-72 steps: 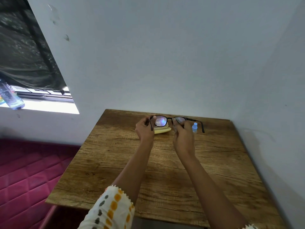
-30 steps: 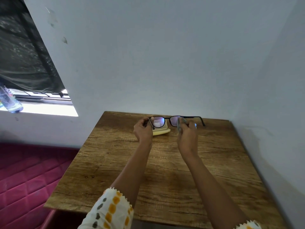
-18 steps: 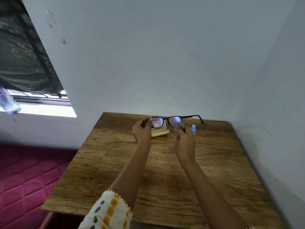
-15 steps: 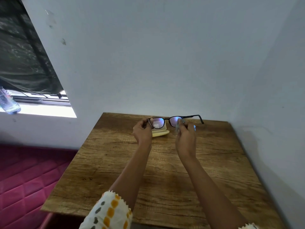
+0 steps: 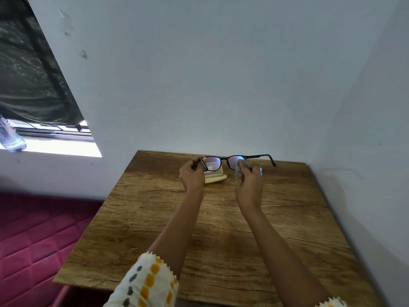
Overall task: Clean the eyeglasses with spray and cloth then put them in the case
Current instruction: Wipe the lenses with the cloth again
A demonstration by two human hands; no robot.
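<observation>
Black-framed eyeglasses [image 5: 223,159] are held up above the far part of the wooden table [image 5: 221,229], temples unfolded. My left hand [image 5: 191,175] pinches the left end of the frame. My right hand [image 5: 249,182] holds a small pale grey-blue cloth [image 5: 239,168] pressed against the right lens. A yellow glasses case [image 5: 215,176] lies open on the table just behind my left hand, partly hidden. The small blue spray bottle [image 5: 260,171] stands behind my right hand, almost fully hidden.
White walls close off the table at the back and on the right. To the left lie a pink quilted mattress [image 5: 33,240] and a window sill with a plastic bottle [image 5: 10,136]. Bare tabletop stretches toward me.
The glasses have stayed held up in both hands while my right hand shifts slightly with the cloth over the right lens. The spray bottle is now mostly hidden behind that hand.
</observation>
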